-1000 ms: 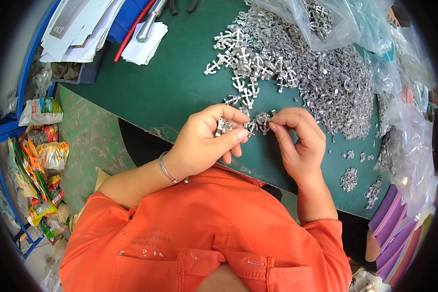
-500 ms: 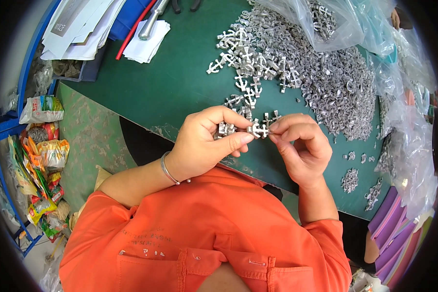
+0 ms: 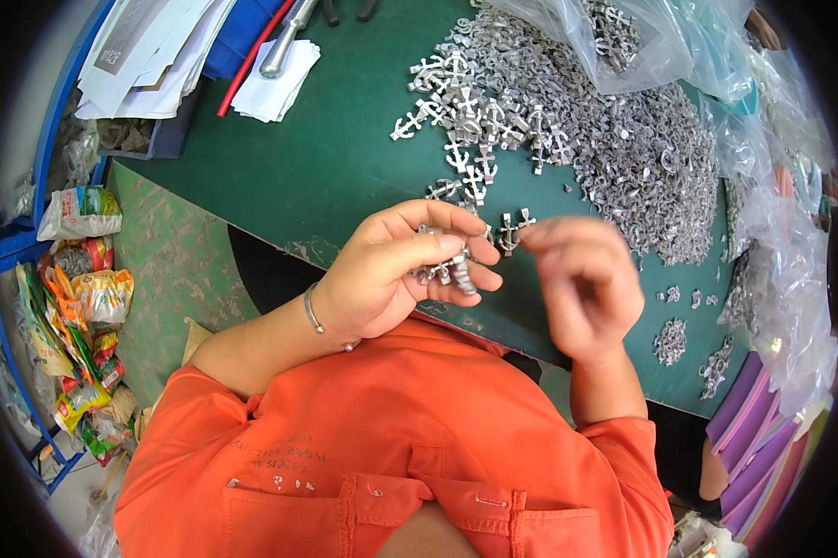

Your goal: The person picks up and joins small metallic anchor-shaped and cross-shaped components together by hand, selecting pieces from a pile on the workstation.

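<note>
My left hand (image 3: 396,265), with a bangle at its wrist, is curled around several small silver anchor-shaped metal pieces (image 3: 445,271). They lie across the fingers, partly covered by the thumb and palm. Just to the right, my right hand (image 3: 586,284) is blurred by motion, so its fingers' grip is unclear. By its fingertips are more anchor-shaped pieces (image 3: 512,229); whether the fingers touch them I cannot tell. Beyond both hands, a loose cluster of the same anchor pieces (image 3: 475,116) spreads over the green tabletop (image 3: 345,139).
A large heap of small grey metal parts (image 3: 647,167) covers the far right, under clear plastic bags (image 3: 642,46). Small piles (image 3: 670,342) sit nearer at right. Papers (image 3: 275,84), a metal-handled tool (image 3: 284,46) and a red rod (image 3: 252,65) lie far left.
My left hand has turned its palm more upward, drawing the pieces into its fingers. My right hand has come away from the piece between the hands and moved slightly right.
</note>
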### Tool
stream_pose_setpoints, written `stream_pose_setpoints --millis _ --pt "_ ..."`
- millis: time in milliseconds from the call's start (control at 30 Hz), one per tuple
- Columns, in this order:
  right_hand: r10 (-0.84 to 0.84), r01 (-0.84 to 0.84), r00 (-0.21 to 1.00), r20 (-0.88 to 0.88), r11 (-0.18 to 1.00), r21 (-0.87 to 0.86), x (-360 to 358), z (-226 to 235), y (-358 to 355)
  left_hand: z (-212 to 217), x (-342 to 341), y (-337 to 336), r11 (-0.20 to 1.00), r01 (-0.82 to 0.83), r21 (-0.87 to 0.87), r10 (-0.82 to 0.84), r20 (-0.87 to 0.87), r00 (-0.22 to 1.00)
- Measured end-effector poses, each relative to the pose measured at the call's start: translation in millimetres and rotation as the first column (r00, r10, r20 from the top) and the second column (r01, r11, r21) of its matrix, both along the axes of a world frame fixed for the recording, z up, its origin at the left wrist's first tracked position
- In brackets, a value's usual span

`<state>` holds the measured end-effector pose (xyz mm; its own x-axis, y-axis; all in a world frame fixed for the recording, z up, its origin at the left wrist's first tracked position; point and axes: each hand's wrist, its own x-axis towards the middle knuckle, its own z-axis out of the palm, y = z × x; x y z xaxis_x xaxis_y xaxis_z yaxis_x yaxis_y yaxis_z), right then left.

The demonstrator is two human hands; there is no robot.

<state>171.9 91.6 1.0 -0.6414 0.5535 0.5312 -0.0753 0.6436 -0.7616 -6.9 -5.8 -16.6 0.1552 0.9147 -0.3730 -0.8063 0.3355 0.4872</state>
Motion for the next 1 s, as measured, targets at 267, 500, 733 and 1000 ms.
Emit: stream_pose_setpoints --millis 267,500,733,1000 --pt "-0.213 0.132 0.812 0.544 0.974 0.185 5 -4 -2 4 4 0 0.999 -0.04 -0.008 0.039 -0.13 0.991" --pt "-0.322 0.153 0.773 0.546 0.931 0.332 2 -6 -7 6 7 1 0.999 -0.018 0.047 0.031 -0.295 0.955" --pt "-0.209 0.215 0.899 0.386 0.976 0.027 0 -6 -7 9 5 2 0.999 0.047 -0.011 -0.047 -0.466 0.884" --pt "-0.059 0.024 0.978 0.201 0.985 0.168 -1 -8 -3 9 6 0 0.998 0.059 -0.008 -0.053 -0.575 0.817"
